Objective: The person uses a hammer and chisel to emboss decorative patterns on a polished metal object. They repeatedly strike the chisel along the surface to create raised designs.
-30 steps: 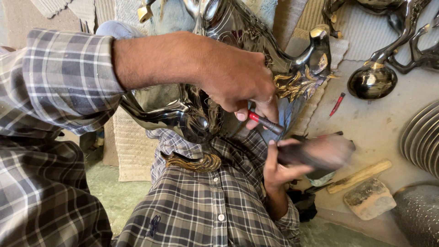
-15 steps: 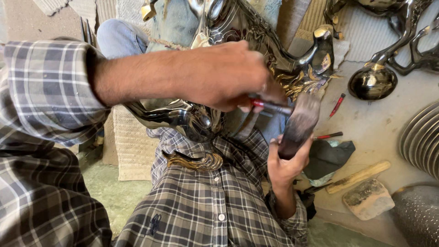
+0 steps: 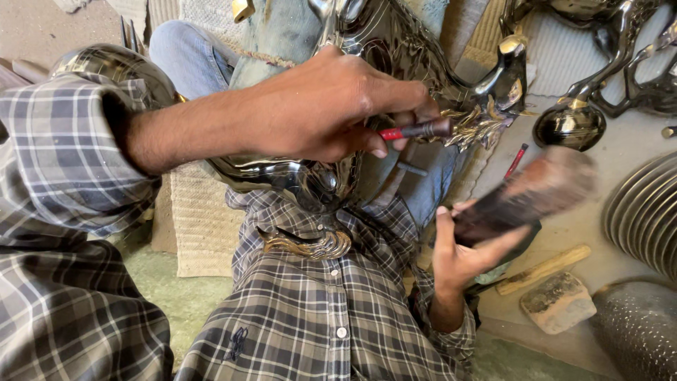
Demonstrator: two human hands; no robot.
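Note:
My left hand (image 3: 331, 106) reaches in from the left and grips a thin red-handled punch (image 3: 416, 130). The punch's tip is against the gold leaf trim (image 3: 479, 124) of a large polished, ornate metal piece (image 3: 395, 49) resting on my lap. My right hand (image 3: 458, 257), lower right, holds a dark wooden mallet (image 3: 525, 194). The mallet is blurred by motion and stands to the right of the punch, apart from it. A gold curl of the piece (image 3: 307, 245) lies on my plaid shirt.
On the floor at right lie a red stick tool (image 3: 515, 161), a wooden handle (image 3: 543, 268) and a stone block (image 3: 557, 302). Another shiny metal fitting (image 3: 571, 123), ribbed metal discs (image 3: 645, 212) and a dimpled vessel (image 3: 638, 331) stand nearby. A woven mat (image 3: 201, 219) lies at left.
The mallet rose from low beside my lap to upright against the punch's end, then swung back out to the right. My left hand kept the punch on the trim.

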